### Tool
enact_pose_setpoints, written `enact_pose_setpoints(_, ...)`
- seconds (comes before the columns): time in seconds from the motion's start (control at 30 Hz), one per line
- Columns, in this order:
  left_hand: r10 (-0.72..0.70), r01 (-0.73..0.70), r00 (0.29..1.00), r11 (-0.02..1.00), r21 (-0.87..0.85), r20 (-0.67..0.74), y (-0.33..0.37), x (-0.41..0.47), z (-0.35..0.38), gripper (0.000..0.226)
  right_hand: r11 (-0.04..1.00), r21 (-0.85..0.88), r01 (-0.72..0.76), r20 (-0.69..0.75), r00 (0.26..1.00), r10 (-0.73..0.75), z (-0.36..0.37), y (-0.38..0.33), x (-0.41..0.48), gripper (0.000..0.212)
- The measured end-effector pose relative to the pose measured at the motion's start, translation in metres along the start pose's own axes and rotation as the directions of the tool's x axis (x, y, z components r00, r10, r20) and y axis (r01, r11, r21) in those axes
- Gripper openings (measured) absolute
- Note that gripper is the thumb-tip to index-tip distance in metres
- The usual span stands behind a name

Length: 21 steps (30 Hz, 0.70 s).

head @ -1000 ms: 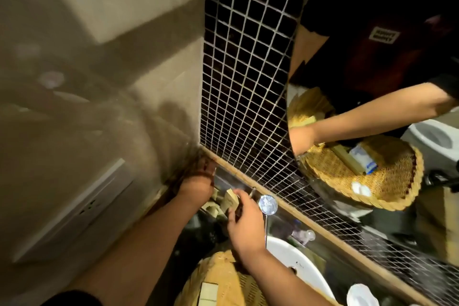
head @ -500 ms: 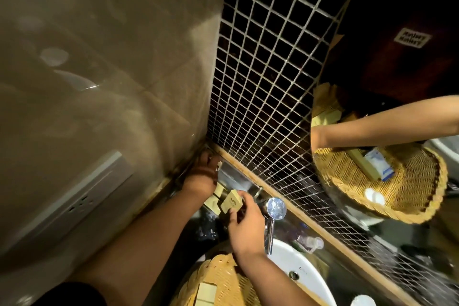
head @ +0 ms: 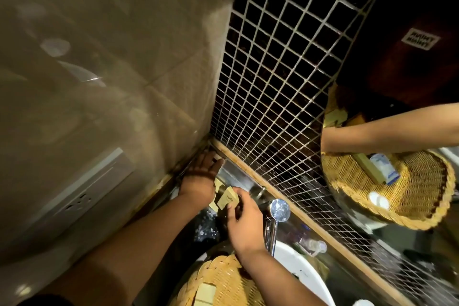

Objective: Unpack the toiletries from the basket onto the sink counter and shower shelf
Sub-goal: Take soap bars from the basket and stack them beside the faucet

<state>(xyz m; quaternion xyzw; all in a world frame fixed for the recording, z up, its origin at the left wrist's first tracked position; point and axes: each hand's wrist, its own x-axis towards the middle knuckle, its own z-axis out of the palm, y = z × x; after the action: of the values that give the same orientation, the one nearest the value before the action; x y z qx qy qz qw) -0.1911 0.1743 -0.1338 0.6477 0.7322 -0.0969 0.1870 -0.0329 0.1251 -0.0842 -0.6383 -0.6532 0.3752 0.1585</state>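
Tan and small, a small tan box with a wavy mark on its face sits at the back corner of the desk. It is pinched in the grip of the right hand, thumb on its upper edge and fingers curled beneath it. Two more tan boxes lie just beside it, between the two hands. The left hand reaches into the corner where the walls meet. Its grip is spread, fingers straight and palm turned toward the boxes. Whether it touches them cannot be told.

Nearer the person, a wicker basket lies under the right forearm at the bottom of the view, partly over the white basin. A pale packet rests inside it. A chrome tap stands just right of the right hand, and a small clear bottle lies on the desk behind the basin.

Dark mosaic tiles with pale grout rise behind the desk. To their right a mirror reflects the basket, a forearm and a blue and white packet. A wall socket is set in the beige wall on the left.
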Motion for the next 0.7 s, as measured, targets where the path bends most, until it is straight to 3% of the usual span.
enact_pose_setpoints(0.23, -0.005, 0.008, 0.995, 0.999, 0.035, -0.095, 0.001, -0.02, 0.013, 0.102, 1.0, -0.01, 0.022, -0.001, 1.0, -0.022, -0.003, -0.005, 0.002, 0.04)
enact_pose_setpoints(0.7, 0.062, -0.062, 0.998, 0.993, 0.095, 0.007, -0.015, -0.023, 0.002, 0.09, 0.996, -0.058, 0.06, -0.103, 0.993, -0.066, 0.007, -0.022, 0.031, 0.031)
